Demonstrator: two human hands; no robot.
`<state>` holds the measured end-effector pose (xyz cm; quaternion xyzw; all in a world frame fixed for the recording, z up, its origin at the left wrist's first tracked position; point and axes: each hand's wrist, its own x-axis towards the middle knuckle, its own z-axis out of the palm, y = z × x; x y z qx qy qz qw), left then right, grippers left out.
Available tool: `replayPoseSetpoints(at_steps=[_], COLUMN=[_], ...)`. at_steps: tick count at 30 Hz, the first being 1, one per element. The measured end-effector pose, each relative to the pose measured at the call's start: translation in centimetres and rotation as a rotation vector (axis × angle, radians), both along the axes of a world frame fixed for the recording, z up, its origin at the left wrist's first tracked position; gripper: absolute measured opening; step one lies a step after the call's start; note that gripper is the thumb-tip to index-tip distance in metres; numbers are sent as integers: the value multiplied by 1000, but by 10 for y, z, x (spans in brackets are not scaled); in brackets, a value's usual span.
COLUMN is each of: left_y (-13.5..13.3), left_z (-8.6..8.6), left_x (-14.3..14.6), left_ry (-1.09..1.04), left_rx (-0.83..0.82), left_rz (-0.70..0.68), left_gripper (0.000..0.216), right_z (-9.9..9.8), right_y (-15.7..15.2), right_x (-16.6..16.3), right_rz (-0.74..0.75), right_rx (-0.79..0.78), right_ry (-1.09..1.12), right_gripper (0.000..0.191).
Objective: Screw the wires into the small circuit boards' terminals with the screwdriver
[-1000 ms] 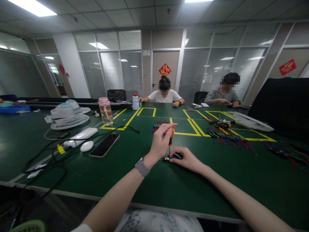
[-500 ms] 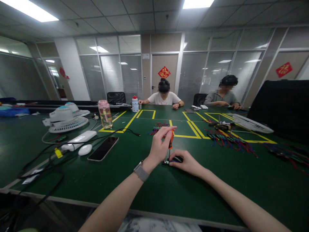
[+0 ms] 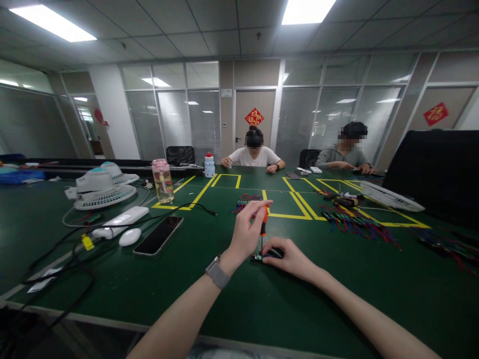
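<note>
My left hand (image 3: 247,230), a watch on its wrist, is closed around the orange handle of a small screwdriver (image 3: 264,224) that stands upright, tip down. The tip rests on a small green and black part (image 3: 258,258) lying on the green table (image 3: 232,294). My right hand (image 3: 288,254) lies on the table just right of the tip, its fingers pinched on that part and pressing it down. What exactly the part is I cannot make out.
A black phone (image 3: 157,235), a white mouse (image 3: 129,237), a white power strip (image 3: 119,221), black cables and a white fan (image 3: 100,187) lie at left. A pink bottle (image 3: 163,180) stands behind. Coloured wire bundles (image 3: 355,224) lie at right. Two people sit across the table.
Both hands stay on the screwdriver and the part. The view has tilted up a little, so everything sits slightly lower in the picture.
</note>
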<state>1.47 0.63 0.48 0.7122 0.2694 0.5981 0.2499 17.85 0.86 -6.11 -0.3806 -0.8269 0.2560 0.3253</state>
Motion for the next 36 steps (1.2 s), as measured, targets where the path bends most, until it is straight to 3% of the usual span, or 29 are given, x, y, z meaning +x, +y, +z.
replayPoseSetpoints(at_steps=[3, 9, 15, 22, 30, 36], left_y=[1, 0, -1, 1, 2, 1], left_z=[1, 1, 1, -1, -1, -1], left_x=[0, 0, 0, 0, 0, 0], left_ry=[-17, 8, -5, -3, -31, 2], left_rx=[-9, 48, -5, 15, -32, 52], left_rz=[-22, 88, -20, 77, -5, 97], left_gripper=[26, 16, 28, 19, 29, 17], right_z=[-1, -2, -2, 0, 2, 2], right_y=[1, 2, 1, -1, -1, -1], right_x=[0, 1, 1, 0, 0, -2], right_rz=[1, 0, -13, -8, -10, -27], right_rx=[3, 3, 10, 8, 10, 2], right_ry=[0, 10, 0, -1, -12, -13], right_gripper=[8, 8, 9, 8, 9, 8])
